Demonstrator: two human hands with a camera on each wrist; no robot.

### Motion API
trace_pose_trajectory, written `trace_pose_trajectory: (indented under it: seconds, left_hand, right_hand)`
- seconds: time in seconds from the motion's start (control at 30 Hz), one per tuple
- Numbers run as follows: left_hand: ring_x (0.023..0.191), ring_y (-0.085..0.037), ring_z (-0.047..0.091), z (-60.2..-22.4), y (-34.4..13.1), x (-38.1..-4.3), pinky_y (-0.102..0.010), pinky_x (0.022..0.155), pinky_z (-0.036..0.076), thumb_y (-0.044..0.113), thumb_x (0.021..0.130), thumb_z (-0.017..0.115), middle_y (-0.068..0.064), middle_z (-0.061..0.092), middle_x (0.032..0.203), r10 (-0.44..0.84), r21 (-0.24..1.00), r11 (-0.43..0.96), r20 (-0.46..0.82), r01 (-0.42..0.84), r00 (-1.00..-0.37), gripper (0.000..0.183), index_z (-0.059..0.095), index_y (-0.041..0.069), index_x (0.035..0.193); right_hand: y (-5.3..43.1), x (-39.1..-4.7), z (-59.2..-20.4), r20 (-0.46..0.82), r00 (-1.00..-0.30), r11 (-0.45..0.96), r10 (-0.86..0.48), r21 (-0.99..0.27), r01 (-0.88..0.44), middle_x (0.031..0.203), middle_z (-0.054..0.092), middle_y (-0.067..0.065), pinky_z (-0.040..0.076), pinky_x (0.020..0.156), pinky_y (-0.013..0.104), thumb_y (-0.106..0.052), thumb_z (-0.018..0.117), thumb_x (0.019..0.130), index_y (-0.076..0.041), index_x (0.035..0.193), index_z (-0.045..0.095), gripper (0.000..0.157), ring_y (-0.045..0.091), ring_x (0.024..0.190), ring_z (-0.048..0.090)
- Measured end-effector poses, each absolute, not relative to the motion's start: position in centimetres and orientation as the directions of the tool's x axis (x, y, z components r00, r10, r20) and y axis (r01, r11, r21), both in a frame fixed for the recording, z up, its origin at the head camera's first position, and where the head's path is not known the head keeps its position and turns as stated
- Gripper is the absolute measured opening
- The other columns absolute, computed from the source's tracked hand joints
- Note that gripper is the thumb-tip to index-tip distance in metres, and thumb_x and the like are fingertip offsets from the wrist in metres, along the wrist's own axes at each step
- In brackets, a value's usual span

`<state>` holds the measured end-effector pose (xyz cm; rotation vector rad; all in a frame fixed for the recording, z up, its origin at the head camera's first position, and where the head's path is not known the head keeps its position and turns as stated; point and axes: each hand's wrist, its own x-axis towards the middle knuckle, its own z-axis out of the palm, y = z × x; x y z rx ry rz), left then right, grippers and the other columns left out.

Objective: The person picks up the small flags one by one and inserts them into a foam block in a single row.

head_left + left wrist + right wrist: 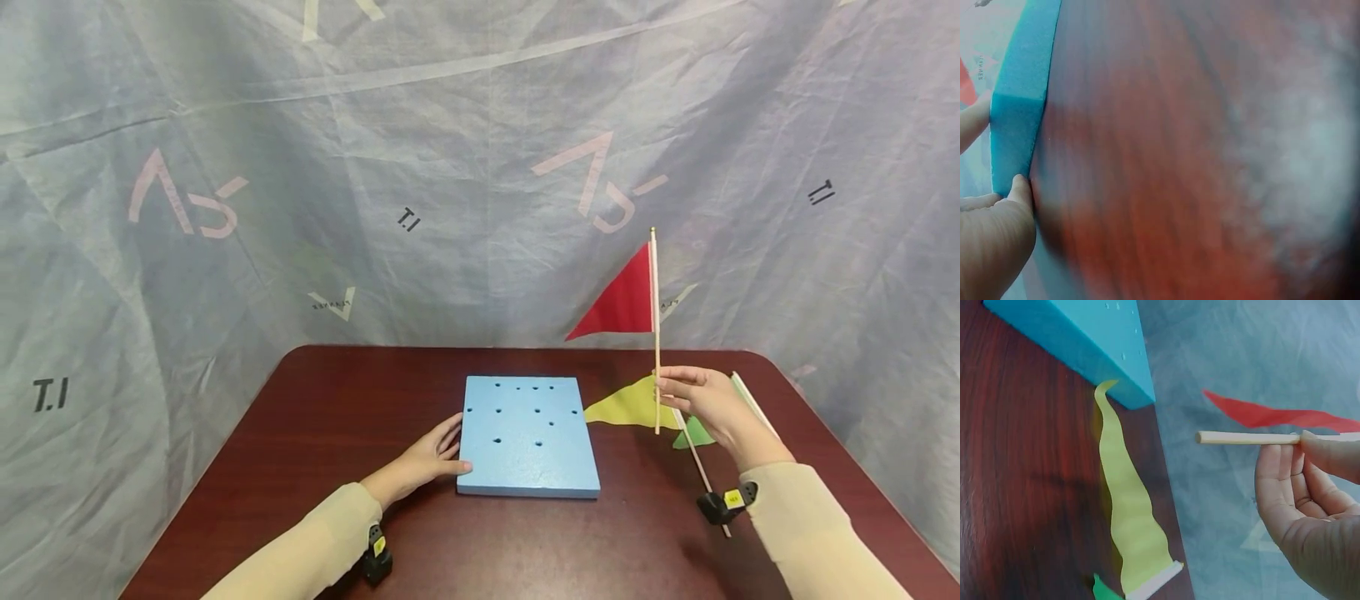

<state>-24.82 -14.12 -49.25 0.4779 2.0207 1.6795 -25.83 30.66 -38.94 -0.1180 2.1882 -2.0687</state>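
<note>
My right hand (705, 400) pinches the thin wooden stick of a red pennant flag (622, 300) between thumb and fingers. The stick stands nearly upright, the cloth pointing left above the hand, with its bare lower end (1210, 437) jutting past the fingers. A light blue board (525, 462) with several small holes in its top lies flat on the table. My left hand (420, 458) holds the board's left edge, thumb over the top near the front corner and fingers against the side (1019, 187).
A yellow pennant flag (626, 404) lies right of the board, its tip by the board's edge. Beside it, partly behind my right hand, is a green flag (697, 433). Beneath everything is a dark red wooden table (360, 400), with a grey printed cloth (450, 167) hanging behind.
</note>
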Motion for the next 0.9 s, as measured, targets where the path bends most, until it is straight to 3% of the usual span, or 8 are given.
trace_pose_trajectory:
  seconds: [0.57,0.9]
  left_hand:
    - [0.147,-0.038,0.018,-49.3,-13.5,-24.7,-0.045,0.115,0.032,0.020,0.085,0.076,-0.020,0.009,0.162,0.521,0.977,0.213,-0.130,-0.020,-0.843,0.097,0.011,0.010,0.156]
    - [0.149,-0.037,0.013,-49.4,-13.1,-25.1,-0.048,0.117,0.027,0.019,0.084,0.077,-0.017,0.008,0.163,0.504,0.975,0.215,-0.166,-0.062,-0.848,0.099,0.010,0.012,0.156]
  right_hand:
    - [27.5,-27.7,-38.0,-0.060,-0.988,-0.124,-0.146,-0.989,0.079,0.093,0.068,-0.006,0.057,0.083,0.020,-0.008,0.063,0.094,-0.020,0.091,0.071,0.015,0.008,0.086,0.069]
    - [25.1,-29.2,-38.3,-0.035,-0.996,-0.101,-0.084,-0.994,0.043,0.090,0.066,-0.006,0.057,0.082,0.019,-0.011,0.063,0.094,-0.020,0.092,0.070,0.011,0.008,0.086,0.068]
